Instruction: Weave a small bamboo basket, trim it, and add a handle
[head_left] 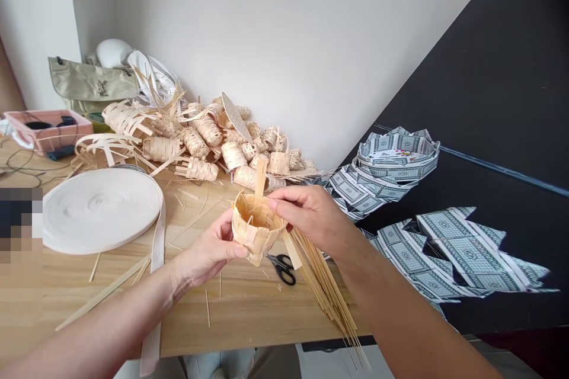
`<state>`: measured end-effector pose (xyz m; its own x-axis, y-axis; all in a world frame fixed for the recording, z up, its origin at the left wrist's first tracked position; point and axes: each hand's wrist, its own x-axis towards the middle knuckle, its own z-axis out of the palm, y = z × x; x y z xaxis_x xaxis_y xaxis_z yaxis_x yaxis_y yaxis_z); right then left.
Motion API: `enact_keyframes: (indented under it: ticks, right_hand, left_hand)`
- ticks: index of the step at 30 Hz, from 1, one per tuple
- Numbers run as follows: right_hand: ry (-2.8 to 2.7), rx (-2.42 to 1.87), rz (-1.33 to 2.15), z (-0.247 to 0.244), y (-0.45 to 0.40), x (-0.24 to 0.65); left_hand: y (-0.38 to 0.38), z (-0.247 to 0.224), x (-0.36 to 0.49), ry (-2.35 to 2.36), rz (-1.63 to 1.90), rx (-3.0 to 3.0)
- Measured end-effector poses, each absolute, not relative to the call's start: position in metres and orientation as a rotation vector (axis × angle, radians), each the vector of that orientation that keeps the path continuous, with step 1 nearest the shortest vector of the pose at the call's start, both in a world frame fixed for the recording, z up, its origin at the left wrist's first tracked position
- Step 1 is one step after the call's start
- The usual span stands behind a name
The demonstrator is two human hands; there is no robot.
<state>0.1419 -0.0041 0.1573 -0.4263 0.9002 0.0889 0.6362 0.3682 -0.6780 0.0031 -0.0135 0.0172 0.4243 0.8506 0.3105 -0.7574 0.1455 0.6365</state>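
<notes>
One small woven basket above wooden desk, clamped in left hand grip; right hand pinching its upright strip. One scissors, one tape roll, roughly twenty woven pieces against white wall.

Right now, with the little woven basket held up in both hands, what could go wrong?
1. The upright strip is pinched only by the right hand; a hard pull might crease it or loosen the woven basket.
2. The left hand squeezes the soft wall, which could dent.
3. The scissors and loose strips lie just below, easy to snag or knock off the table.
</notes>
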Motion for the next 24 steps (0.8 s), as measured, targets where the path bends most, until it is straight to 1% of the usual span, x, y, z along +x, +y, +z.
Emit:
enact_keyframes:
  ticks: [11, 18, 24]
  right_hand:
    - [-2.131, -1.303, 0.882, 0.145, 0.003, 0.151]
    - [-2.201, -1.243, 0.795, 0.137, 0.010, 0.156]
    - [-2.164, -1.226, 0.852, 0.130, 0.014, 0.159]
  left_hand:
    - [-0.014, 0.022, 0.004, 0.206, 1.182, 0.841]
    - [-0.011, 0.020, 0.004, 0.306, 1.253, 0.886]
    - [-0.008, 0.018, 0.004, 0.355, 1.260, 0.909]
